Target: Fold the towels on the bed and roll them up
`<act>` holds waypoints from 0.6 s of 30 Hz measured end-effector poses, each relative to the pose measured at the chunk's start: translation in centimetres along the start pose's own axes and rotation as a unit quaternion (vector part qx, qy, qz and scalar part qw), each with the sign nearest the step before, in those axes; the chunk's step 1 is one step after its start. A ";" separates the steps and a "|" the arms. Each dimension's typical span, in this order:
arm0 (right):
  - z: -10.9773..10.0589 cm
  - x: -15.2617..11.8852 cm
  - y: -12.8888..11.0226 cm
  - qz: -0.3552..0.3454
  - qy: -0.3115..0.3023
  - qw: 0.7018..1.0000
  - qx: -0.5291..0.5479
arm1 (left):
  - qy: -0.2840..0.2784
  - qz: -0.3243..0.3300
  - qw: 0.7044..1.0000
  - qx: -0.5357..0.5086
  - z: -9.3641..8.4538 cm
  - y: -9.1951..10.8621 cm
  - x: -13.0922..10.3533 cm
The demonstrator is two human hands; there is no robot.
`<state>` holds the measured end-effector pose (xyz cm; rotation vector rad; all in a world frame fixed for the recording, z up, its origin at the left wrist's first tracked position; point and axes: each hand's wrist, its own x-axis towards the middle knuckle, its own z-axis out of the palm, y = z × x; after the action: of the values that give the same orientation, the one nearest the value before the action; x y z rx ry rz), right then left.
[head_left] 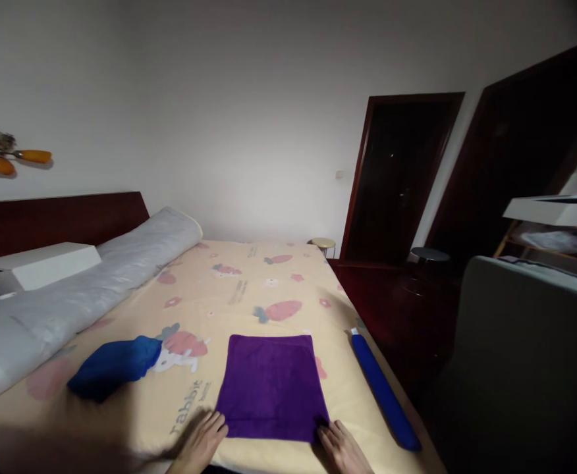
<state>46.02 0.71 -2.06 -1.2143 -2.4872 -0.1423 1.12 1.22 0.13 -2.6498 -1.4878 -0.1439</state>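
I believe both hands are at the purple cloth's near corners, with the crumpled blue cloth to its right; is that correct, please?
Not quite: the head view shows the crumpled blue cloth to the left of the purple cloth. The rest stands.

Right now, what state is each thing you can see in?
Square purple cloth: spread flat.
Blue cloth: bunched up.
Long blue strip: lying straight.
Large gray roll: rolled up.
Dark door with handle: shut.
White box: open or closed, unclear.
Left hand: curled at the purple cloth's near left corner.
Right hand: curled at that cloth's near right corner.
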 end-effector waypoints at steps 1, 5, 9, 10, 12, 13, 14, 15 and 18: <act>-0.1 -0.2 0.1 -0.010 -0.015 1.000 0.006 | -0.023 0.002 1.000 0.000 -0.1 0.0 -0.3; 0.2 0.2 -1.2 -0.043 -0.029 0.999 -0.007 | -0.100 -0.025 0.995 -0.016 -0.6 1.5 0.1; 3.3 2.3 -6.5 -0.039 0.069 0.995 -0.068 | -0.050 0.023 0.994 -0.099 -0.5 6.0 1.9; 4.3 2.9 -8.0 -0.047 0.091 0.992 -0.073 | -0.034 0.045 0.992 -0.113 -0.2 7.2 2.3; 6.2 3.7 -10.4 -0.063 0.125 0.988 -0.065 | -0.008 0.076 0.988 -0.131 0.5 8.7 2.8; 6.8 3.9 -11.2 -0.064 0.132 0.988 -0.053 | 0.003 0.080 0.987 -0.138 0.9 9.0 2.9; 7.0 4.1 -11.5 -0.057 0.131 0.989 -0.036 | 0.018 0.072 0.987 -0.144 1.2 8.9 2.8; 6.9 4.1 -11.6 -0.044 0.116 0.992 -0.015 | 0.035 0.052 0.987 -0.149 1.4 8.5 2.7; 4.9 4.2 -10.6 0.032 0.033 0.997 0.059 | 0.076 -0.061 0.984 -0.150 0.8 6.4 2.3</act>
<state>34.06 -1.53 -4.34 -1.2190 -2.3614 -0.0175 7.80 -0.10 -0.58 -2.6896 -1.6938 -0.6106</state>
